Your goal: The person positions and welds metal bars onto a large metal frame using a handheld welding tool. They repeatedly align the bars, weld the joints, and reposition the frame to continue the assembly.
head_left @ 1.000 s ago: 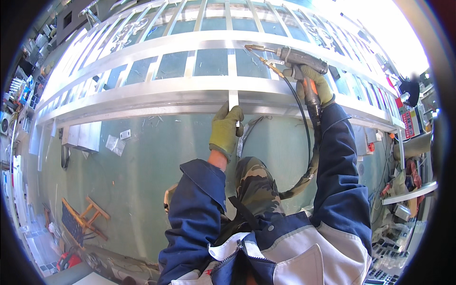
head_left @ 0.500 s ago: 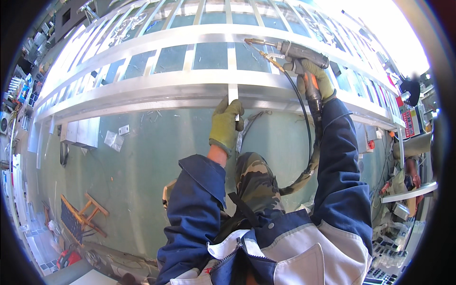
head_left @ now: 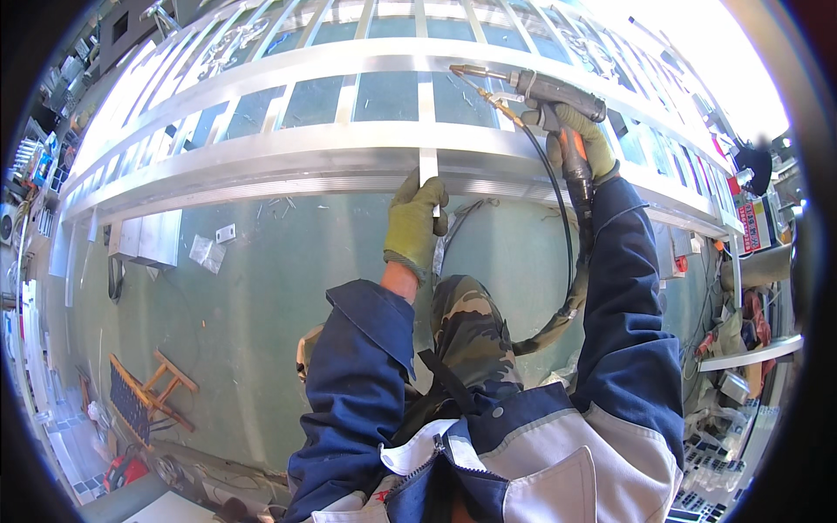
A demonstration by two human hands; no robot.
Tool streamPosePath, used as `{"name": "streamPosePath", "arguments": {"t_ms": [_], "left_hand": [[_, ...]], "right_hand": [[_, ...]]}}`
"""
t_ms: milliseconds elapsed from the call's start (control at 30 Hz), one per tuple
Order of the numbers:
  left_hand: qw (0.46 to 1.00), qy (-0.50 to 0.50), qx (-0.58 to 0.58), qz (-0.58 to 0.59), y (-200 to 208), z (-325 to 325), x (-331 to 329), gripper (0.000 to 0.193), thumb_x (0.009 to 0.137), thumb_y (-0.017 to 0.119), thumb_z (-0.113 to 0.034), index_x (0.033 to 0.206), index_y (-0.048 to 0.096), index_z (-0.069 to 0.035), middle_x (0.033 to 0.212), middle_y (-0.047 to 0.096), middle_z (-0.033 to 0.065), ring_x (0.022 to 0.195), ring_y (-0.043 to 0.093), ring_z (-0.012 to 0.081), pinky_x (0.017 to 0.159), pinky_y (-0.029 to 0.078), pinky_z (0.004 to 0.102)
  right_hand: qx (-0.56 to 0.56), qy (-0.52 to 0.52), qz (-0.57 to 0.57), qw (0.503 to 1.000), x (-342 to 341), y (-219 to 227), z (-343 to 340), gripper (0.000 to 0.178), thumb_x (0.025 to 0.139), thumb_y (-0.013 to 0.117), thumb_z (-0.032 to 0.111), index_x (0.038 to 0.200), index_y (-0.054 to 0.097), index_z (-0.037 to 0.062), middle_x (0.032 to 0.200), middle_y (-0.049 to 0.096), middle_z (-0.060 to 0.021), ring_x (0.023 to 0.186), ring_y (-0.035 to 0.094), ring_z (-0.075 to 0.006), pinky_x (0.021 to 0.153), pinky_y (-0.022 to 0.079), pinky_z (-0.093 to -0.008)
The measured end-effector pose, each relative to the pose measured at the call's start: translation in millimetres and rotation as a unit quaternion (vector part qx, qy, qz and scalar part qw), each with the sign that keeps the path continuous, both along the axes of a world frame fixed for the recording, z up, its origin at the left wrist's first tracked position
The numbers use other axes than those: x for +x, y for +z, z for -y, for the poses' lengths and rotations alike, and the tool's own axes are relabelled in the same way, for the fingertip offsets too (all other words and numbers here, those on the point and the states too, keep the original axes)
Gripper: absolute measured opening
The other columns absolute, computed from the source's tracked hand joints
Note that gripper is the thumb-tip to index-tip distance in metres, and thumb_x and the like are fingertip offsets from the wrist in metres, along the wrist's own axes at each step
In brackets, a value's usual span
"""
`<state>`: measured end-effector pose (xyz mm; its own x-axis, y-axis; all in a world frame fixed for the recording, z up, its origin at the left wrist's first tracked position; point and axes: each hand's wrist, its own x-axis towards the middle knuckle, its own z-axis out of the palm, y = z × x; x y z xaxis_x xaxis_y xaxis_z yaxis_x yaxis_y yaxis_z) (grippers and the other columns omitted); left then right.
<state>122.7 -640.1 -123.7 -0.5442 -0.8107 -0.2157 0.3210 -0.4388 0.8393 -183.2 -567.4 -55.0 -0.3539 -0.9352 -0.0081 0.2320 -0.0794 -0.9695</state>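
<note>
My left hand [head_left: 410, 222], in a yellow-green work glove, is closed round the lower end of a narrow flat metal bar [head_left: 428, 166]. That bar sits at the near rail of a long silver metal railing frame [head_left: 305, 143]. In its glove, my right hand [head_left: 595, 146] grips a welding gun [head_left: 558, 91] with a dark body and an orange-and-black handle. The gun's copper-coloured nozzle points left, above the frame's second rail, ahead of my left hand. Whether its tip touches the metal I cannot tell. A thin wire-feed tube with a brass fitting runs below the nozzle.
A thick hose [head_left: 558, 322] hangs from the gun past my right knee. A wooden folding stool [head_left: 148, 397] lies at lower left on the green floor. Metal box sections [head_left: 146, 240] and a plastic bag [head_left: 207, 253] are under the frame's left part. Clutter lines the right side.
The whole view has shifted slightly, with the frame a little higher in it. Both hands keep their grips, and the gun stays at about the same spot over the frame.
</note>
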Motion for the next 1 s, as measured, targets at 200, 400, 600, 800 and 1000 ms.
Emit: {"name": "streamPosePath", "arguments": {"t_ms": [200, 400, 600, 800, 1000], "left_hand": [[1.000, 0.002, 0.001, -0.002, -0.3, -0.6, -0.6, 0.013, 0.098, 0.062, -0.019, 0.103, 0.066, -0.007, 0.077, 0.054, -0.0004, 0.052, 0.043, 0.0075, 0.048, 0.035, 0.0252], [1.000, -0.002, 0.001, -0.010, -0.9, -0.3, 0.1, 0.016, 0.099, 0.062, -0.019, 0.109, 0.066, -0.007, 0.077, 0.055, -0.0002, 0.052, 0.044, 0.0075, 0.048, 0.035, 0.0248], [1.000, 0.004, 0.013, -0.013, 0.8, -1.0, -1.1, 0.018, 0.099, 0.063, -0.020, 0.112, 0.066, -0.007, 0.078, 0.055, -0.0001, 0.052, 0.045, 0.0079, 0.049, 0.036, 0.0247], [1.000, 0.007, 0.007, -0.017, -3.4, -0.3, -0.1, 0.018, 0.099, 0.063, -0.019, 0.111, 0.066, -0.007, 0.077, 0.055, -0.0003, 0.052, 0.045, 0.0082, 0.048, 0.036, 0.0251], [1.000, 0.007, 0.008, -0.007, -2.1, -1.4, -3.2, 0.016, 0.099, 0.063, -0.020, 0.107, 0.067, -0.007, 0.077, 0.055, -0.0003, 0.051, 0.045, 0.0086, 0.048, 0.036, 0.0255]], "right_hand": [[0.004, -0.092, 0.011, 0.996, 1.2, -7.8, 4.6, 0.029, 0.097, 0.072, 0.026, 0.112, 0.070, 0.0016, 0.077, 0.072, -0.0126, 0.049, 0.062, -0.0170, 0.045, 0.051, -0.0279], [-0.034, 0.004, 0.052, 0.998, 8.7, 2.0, 4.4, 0.029, 0.099, 0.069, 0.022, 0.120, 0.068, 0.0024, 0.098, 0.076, -0.0159, 0.057, 0.065, -0.0142, 0.051, 0.054, -0.0259], [-0.029, 0.052, 0.065, 0.996, 3.9, 2.1, 2.1, 0.029, 0.100, 0.069, 0.022, 0.122, 0.068, 0.0027, 0.101, 0.076, -0.0141, 0.063, 0.067, -0.0125, 0.056, 0.057, -0.0234], [-0.004, -0.028, 0.059, 0.998, 16.9, 6.0, 4.1, 0.030, 0.100, 0.068, 0.025, 0.118, 0.067, 0.0015, 0.089, 0.075, -0.0150, 0.053, 0.064, -0.0154, 0.048, 0.053, -0.0260], [-0.021, 0.038, 0.068, 0.997, 1.0, 1.4, 0.8, 0.030, 0.101, 0.067, 0.022, 0.124, 0.067, 0.0031, 0.106, 0.076, -0.0162, 0.064, 0.068, -0.0124, 0.055, 0.056, -0.0222]]}}
